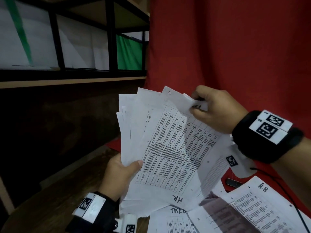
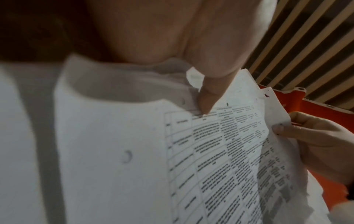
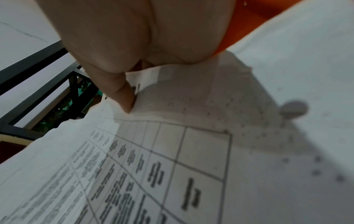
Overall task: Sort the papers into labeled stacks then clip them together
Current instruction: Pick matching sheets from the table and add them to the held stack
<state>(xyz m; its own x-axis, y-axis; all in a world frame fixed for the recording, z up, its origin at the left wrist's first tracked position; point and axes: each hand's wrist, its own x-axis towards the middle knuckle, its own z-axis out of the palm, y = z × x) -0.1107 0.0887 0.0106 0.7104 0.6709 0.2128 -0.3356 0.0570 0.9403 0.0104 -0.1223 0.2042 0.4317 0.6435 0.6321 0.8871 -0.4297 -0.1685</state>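
Observation:
I hold a fanned sheaf of printed papers [image 1: 161, 148] up above the table. My left hand [image 1: 120, 172] grips its lower left edge, thumb on the front sheet, which carries a table and a handwritten "HR" [image 1: 177, 198]. My right hand [image 1: 213, 108] pinches the folded-over top corner of one sheet [image 1: 195, 103] and peels it away from the rest. In the left wrist view my left thumb [image 2: 208, 97] presses on the printed sheet [image 2: 220, 159] and the right hand [image 2: 316, 136] holds the far corner. The right wrist view shows my thumb [image 3: 124, 97] on that corner [image 3: 172, 97].
On the red cloth [image 1: 235, 56] lie more sheets: one marked "A-R" [image 1: 262, 189] at the lower right, another marked "TASK" [image 1: 176, 211] below the sheaf. A dark clip-like object [image 1: 233, 182] lies near them. A black-framed shelf [image 1: 75, 69] stands at the left.

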